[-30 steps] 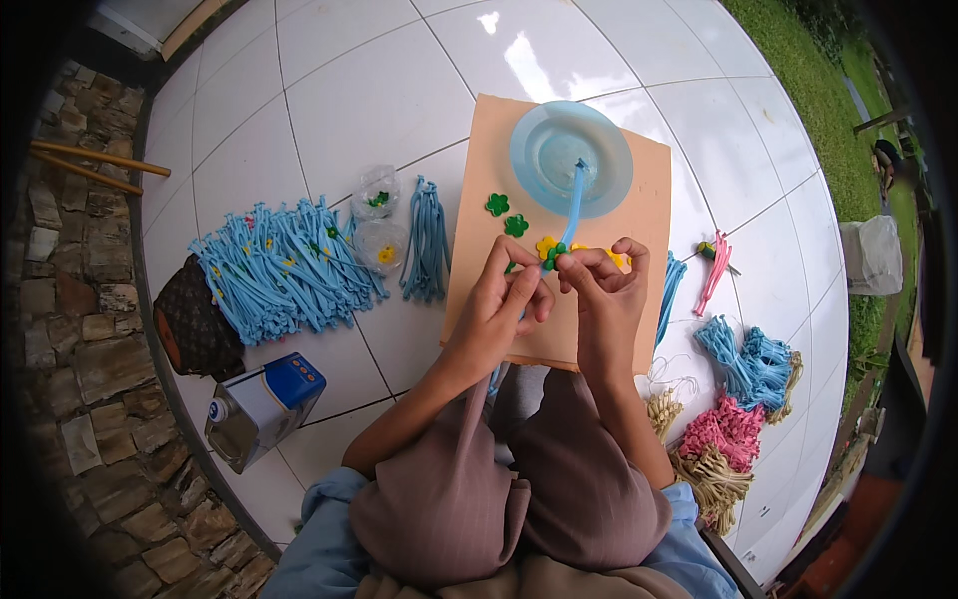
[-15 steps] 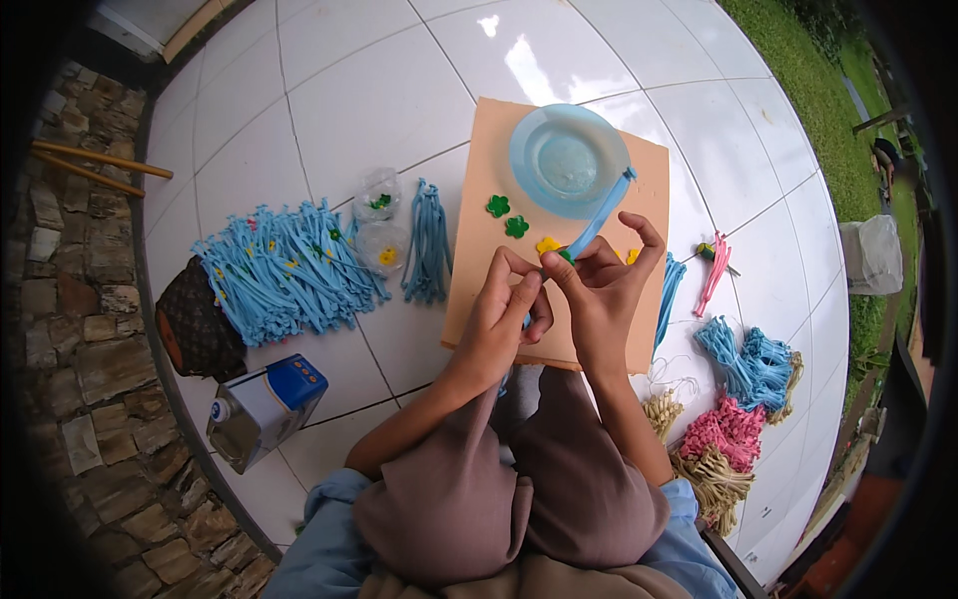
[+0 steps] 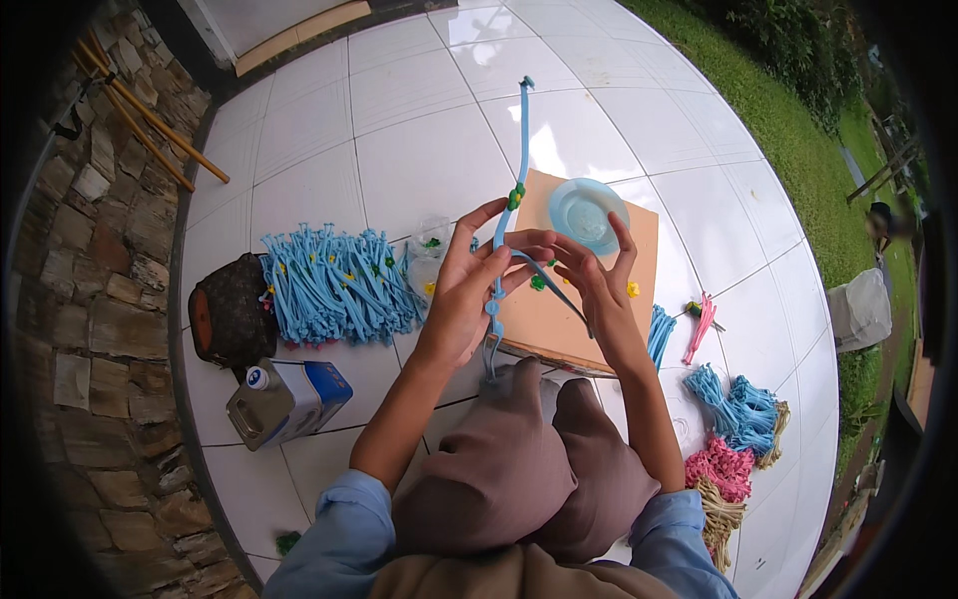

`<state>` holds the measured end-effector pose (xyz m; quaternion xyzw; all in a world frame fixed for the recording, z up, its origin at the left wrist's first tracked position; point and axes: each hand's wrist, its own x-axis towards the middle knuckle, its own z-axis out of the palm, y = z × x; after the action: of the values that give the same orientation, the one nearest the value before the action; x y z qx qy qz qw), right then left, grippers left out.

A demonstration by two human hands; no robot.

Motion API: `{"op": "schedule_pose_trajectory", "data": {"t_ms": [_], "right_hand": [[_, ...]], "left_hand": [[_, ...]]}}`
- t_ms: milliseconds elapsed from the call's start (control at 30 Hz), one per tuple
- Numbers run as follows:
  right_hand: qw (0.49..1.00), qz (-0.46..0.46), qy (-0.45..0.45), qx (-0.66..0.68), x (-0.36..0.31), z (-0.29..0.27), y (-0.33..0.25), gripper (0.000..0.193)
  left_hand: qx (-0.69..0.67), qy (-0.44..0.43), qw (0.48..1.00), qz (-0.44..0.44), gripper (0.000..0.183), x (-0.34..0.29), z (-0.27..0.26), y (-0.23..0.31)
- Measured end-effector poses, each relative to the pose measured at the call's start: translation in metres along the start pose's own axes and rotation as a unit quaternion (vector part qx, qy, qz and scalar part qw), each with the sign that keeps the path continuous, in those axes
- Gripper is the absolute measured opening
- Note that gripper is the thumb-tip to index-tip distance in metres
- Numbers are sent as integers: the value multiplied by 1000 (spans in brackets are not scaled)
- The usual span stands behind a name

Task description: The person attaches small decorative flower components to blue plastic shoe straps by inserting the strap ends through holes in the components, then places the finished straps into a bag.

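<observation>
My left hand pinches a light blue strap between thumb and fingers, and the strap stands up and away from me. A green flower piece with a touch of yellow sits on the strap just above my fingers. Lower down, knotted blue ends hang beside my palm. A thin loop of the strap curves across to my right hand, whose fingers are spread and do not appear closed on it. Beneath both hands lies a tan board with a clear blue bowl. Green pieces and a yellow flower rest there, partly hidden.
On the left are a heap of blue straps, a dark brown bag and a metal can. To the right lie pink straps and blue, pink and beige bundles. Grass borders the tiles.
The strap has swung upright, raised above the board, with the green flower now visible on it. My right hand has moved off the flower and its fingers have spread. The view has shifted.
</observation>
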<state>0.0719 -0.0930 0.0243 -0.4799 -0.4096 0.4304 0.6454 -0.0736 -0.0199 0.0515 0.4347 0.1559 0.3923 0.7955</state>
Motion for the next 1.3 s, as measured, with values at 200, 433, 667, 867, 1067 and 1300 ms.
{"op": "schedule_pose_trajectory", "data": {"t_ms": [200,433,667,867,1067,1300], "right_hand": [[948,-192,121,-221,-11,24,-7,103],[994,-103,-32,-26,-16,33,-13,75],[945,-110,36,-305,-24,13,-52,61],[933,-95,-47,-344,-24,14,-56,56],[946,-58,-46,-315,-17,11,-50,53],[947,-7,-61,-314,-13,6,-35,51]], "left_hand": [[-136,90,976,142,31,26,26,47],[-176,132,955,198,18,46,49,41],[311,148,917,200,57,2,-1,13],[614,241,729,183,96,-37,-15,5],[637,201,744,-21,98,-39,-17,23],[756,107,646,8,74,-33,-17,17]]}}
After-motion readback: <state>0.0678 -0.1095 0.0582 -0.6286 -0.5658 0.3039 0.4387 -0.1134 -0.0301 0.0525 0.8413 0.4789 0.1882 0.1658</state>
